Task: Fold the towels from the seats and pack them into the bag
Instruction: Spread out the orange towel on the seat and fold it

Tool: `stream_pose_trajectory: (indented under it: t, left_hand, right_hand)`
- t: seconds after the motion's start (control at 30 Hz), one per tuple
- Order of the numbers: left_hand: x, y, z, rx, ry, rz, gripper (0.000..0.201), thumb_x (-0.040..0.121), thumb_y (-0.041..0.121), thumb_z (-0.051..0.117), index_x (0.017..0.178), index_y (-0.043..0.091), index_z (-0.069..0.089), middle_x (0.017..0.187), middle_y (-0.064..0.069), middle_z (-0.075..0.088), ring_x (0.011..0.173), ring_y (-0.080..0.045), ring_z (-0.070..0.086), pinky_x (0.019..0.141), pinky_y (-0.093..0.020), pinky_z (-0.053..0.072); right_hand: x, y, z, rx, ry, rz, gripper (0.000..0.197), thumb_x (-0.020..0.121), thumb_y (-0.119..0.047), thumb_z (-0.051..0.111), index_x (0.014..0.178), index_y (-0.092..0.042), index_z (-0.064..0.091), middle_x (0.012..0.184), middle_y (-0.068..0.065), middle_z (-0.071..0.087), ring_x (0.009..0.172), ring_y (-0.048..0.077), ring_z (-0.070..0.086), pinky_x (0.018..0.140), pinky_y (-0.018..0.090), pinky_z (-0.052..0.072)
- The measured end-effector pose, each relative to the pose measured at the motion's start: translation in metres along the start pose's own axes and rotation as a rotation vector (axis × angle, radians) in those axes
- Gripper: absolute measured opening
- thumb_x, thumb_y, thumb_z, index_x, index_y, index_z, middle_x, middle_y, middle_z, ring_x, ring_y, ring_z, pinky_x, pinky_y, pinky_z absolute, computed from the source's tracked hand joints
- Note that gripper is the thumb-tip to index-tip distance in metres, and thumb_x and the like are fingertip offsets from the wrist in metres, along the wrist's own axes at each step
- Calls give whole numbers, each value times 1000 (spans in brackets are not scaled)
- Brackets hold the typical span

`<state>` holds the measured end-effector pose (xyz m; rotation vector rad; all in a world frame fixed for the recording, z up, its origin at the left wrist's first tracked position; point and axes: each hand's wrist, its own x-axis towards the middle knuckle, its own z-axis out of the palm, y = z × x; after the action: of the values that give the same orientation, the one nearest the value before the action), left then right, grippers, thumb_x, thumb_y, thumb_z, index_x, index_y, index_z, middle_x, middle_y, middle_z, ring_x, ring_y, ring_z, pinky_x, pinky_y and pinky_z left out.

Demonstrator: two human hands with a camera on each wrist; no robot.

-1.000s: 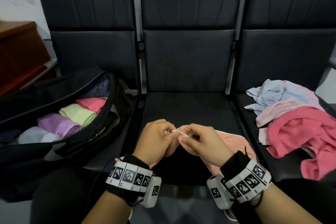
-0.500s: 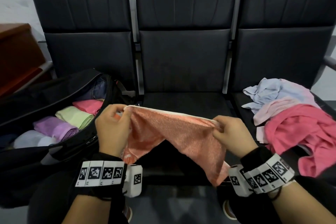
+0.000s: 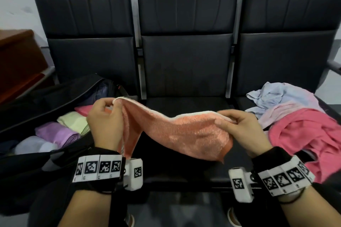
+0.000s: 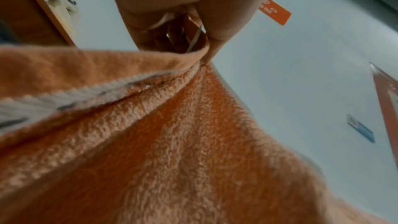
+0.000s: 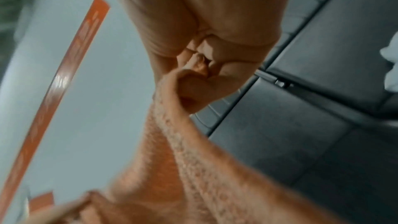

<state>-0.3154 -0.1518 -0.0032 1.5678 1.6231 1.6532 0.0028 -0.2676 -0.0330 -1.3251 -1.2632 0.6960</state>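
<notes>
Between left hand (image 3: 105, 123) and right hand (image 3: 243, 131) — orange towel (image 3: 184, 134), pinched taut.

bag (image 3: 55, 156) cut off at left edge – pink towel (image 3: 313, 134) at right.

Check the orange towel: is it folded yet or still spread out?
Spread, not folded. The left hand and right hand pinch the orange towel's top edge, stretched between them, the rest hanging loose above the middle seat.
</notes>
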Motion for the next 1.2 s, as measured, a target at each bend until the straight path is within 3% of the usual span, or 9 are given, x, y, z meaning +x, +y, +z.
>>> stream_pose_trajectory:
  t: [0.1,0.3,0.4,0.5,0.63,0.77,0.9,1.0,1.2]
  left_hand:
    - [-7,26,21,-8,-100,65,9,88,19,66,79,22,66,84,4,67,81,-12,60,77,-25,44]
    - [-31,34,42,7,-601,280,19,92,-1,57,93,11,72,95,2,66,88,-4,58,84,-14,41]
    - [-38,22,40,74,-751,243,29,94,-3,51,99,17,71,99,6,65,93,0,59,83,-8,39]
    - [-41,13,35,85,-754,180,27,96,3,51,103,25,67,86,16,63,76,10,57,69,-4,38]
    - [-42,10,29,32,-656,137,23,94,10,61,107,29,61,83,9,65,70,-3,62,64,-14,48]
    - [-44,15,27,-51,-511,115,24,86,7,73,95,28,67,81,8,67,72,-7,64,67,-27,58]
    - [-47,17,24,-118,-549,130,25,83,6,75,91,29,70,87,14,71,80,-6,68,71,-22,56]
    - [-52,18,22,-154,-630,113,29,82,8,77,97,31,69,90,15,71,84,-3,69,73,-18,54]
    - [-60,21,23,-216,-726,136,24,83,9,77,95,30,74,88,9,74,78,-4,70,69,-17,53]
  right_hand:
    - [5,-19,12,185,3,6,25,80,-31,77,104,-25,78,101,3,77,95,14,72,78,21,55]
    - [3,-27,22,225,-7,-25,21,93,-19,65,110,-23,76,70,-5,71,62,4,61,56,19,49]
    - [-1,-20,22,71,31,-53,26,95,-10,63,108,-27,77,83,-12,75,77,2,67,69,15,50]
    - [-1,-18,22,-121,82,-87,25,94,-7,65,106,-26,77,100,-14,76,100,-1,67,82,8,45]
    - [-2,-26,30,30,33,-26,22,94,-6,64,91,-22,79,85,6,76,77,12,68,67,21,50]
    - [-5,-40,50,155,-244,39,26,92,-6,55,99,-21,76,84,14,73,69,25,71,59,33,57]
    - [-4,-41,61,66,-480,22,50,88,2,43,117,-29,69,107,0,75,87,21,73,68,31,58]
    - [-3,-41,69,-102,-416,-83,32,95,-6,56,110,-30,70,97,-5,75,83,11,72,67,22,54]
    - [0,-46,86,-293,-226,-253,3,86,-24,75,85,-27,76,82,-13,64,81,7,65,71,18,49]
